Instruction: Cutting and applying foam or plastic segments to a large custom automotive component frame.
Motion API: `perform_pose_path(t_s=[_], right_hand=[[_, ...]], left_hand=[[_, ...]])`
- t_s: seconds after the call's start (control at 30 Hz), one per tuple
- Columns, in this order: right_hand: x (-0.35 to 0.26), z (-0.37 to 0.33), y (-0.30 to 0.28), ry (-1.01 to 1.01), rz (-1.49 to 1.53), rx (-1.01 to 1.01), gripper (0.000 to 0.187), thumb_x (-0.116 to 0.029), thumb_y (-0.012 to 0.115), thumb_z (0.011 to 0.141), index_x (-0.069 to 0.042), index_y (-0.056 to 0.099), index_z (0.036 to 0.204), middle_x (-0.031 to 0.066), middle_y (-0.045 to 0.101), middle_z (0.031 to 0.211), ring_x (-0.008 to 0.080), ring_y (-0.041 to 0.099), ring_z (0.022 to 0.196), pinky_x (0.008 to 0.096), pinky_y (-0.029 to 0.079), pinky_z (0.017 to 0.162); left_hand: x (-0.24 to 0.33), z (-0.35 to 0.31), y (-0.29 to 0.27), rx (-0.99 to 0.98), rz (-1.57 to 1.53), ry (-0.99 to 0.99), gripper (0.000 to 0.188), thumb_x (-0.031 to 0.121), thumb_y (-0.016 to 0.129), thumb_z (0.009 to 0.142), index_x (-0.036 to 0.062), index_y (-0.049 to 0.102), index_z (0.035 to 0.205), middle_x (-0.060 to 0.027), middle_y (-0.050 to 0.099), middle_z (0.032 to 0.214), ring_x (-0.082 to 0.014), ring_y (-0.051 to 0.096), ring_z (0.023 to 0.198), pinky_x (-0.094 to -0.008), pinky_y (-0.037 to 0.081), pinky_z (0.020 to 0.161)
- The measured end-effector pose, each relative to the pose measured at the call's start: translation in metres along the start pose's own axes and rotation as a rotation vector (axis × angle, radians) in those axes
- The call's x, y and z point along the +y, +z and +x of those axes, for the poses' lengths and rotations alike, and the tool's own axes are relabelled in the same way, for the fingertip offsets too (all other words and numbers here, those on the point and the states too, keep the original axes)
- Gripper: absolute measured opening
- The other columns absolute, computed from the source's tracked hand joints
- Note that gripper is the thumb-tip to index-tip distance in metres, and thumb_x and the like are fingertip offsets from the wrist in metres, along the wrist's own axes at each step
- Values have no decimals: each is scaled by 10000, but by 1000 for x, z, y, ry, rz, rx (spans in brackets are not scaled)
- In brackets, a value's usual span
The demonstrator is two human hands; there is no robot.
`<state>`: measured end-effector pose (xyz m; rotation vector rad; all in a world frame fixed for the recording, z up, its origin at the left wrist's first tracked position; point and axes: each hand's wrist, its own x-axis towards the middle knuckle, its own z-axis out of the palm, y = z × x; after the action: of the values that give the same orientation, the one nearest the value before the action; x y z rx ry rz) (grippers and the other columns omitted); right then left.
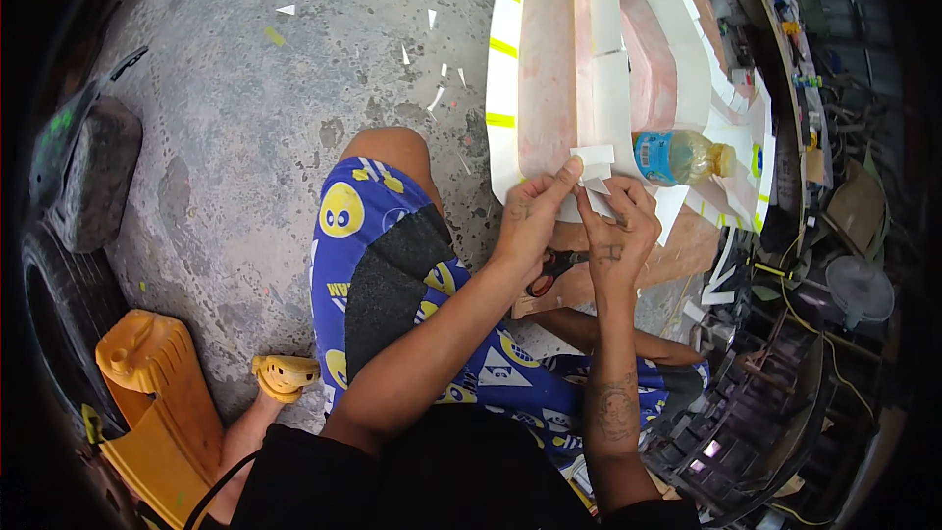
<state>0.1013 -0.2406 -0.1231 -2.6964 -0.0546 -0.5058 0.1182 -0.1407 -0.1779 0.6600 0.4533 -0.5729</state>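
Left hand (531, 218) pinches a strip (594, 154), right hand (623, 228) seemingly too, at the near end of a panel (546, 69); a bottle (677, 158) lies right.

We've got a white paper piece (595, 154), a mottled pale-pink form (547, 88), a blue-labelled yellowish bottle (695, 159), and yellow-and-white prints (342, 210) across those blue shorts (378, 255)!

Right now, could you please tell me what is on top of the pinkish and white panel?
On the panel rests a bottle with a blue label; the left hand and right hand hold small white pieces at the panel's near end. Surfaces beneath the bottle and hands are covered.
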Motion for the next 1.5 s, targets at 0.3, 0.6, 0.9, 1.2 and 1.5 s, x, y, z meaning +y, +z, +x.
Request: perform_pose_path(t_s=[0.3, 0.6, 0.9, 1.2, 1.5], right_hand=[[8, -5, 3, 48, 36, 22, 232, -76, 814, 739, 19, 736, 936, 112, 682, 898, 289, 624, 837, 364, 463, 786], [8, -2, 1, 80, 135, -4, 231, -42, 802, 753, 34, 734, 960, 109, 673, 898, 254, 632, 816, 343, 491, 747], [1, -2, 0, 121, 32, -31, 221, -29, 791, 773, 18, 747, 985, 102, 672, 920, 241, 633, 863, 326, 500, 760], [-9, -1, -5, 176, 4, -92, 201, 12, 759, 814, 38, 741, 1012, 75, 656, 958, 154, 632, 867, 267, 498, 759], [-29, 6, -8, 184, 9, -125, 273, -10, 767, 791, 44, 720, 1054, 110, 665, 977, 219, 640, 905, 319, 505, 809]], left_hand=[[-5, 10, -11, -277, -160, -321, 569, 698, 619, 883, 154, 518, 752, 55, 419, 628, -59, 372, 476, -204, 295, 423], [0, 7, -19, -315, -39, -235, 653, 739, 548, 898, 129, 474, 678, 26, 430, 616, -76, 394, 464, -222, 301, 400], [-6, 7, -19, -295, -18, -182, 641, 701, 536, 930, 121, 486, 661, 28, 432, 597, -81, 416, 446, -226, 309, 384], [-5, 7, -15, -260, 53, -153, 678, 677, 521, 951, 69, 509, 650, 7, 452, 548, -90, 429, 393, -235, 341, 350], [-7, 6, -21, -267, -80, -89, 644, 611, 466, 1008, 77, 487, 648, 17, 438, 555, -86, 430, 402, -236, 334, 355]])
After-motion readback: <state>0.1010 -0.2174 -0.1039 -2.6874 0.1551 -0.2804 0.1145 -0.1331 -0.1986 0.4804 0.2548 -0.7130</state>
